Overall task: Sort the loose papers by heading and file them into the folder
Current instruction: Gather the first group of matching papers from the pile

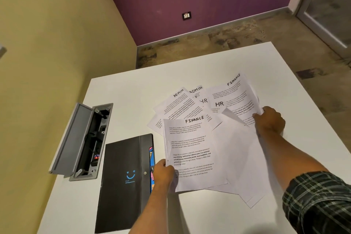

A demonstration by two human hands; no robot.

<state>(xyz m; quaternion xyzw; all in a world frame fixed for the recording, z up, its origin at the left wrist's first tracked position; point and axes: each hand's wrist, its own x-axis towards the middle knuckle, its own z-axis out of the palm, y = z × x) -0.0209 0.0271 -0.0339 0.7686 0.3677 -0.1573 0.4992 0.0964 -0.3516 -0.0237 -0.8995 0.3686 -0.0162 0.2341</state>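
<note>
The left hand point(164, 173) pinches a FINANCE sheet point(190, 150) beside the folder point(125, 176). The right hand point(269, 119) grips another FINANCE sheet point(237, 97) farther from the folder. Lifting it may drag the HR sheet point(218, 106) along, mixing headings.

On a white table point(133, 89), papers point(191, 108) headed ADMIN, HR and FINANCE lie fanned at centre frame. The left hand point(164, 174) pinches a FINANCE sheet point(191, 150) at its lower left edge; the right hand point(269, 119) grips another FINANCE sheet point(237, 97) at right. A black folder point(123, 180) lies lower left, beside an open cable box point(83, 140).
</note>
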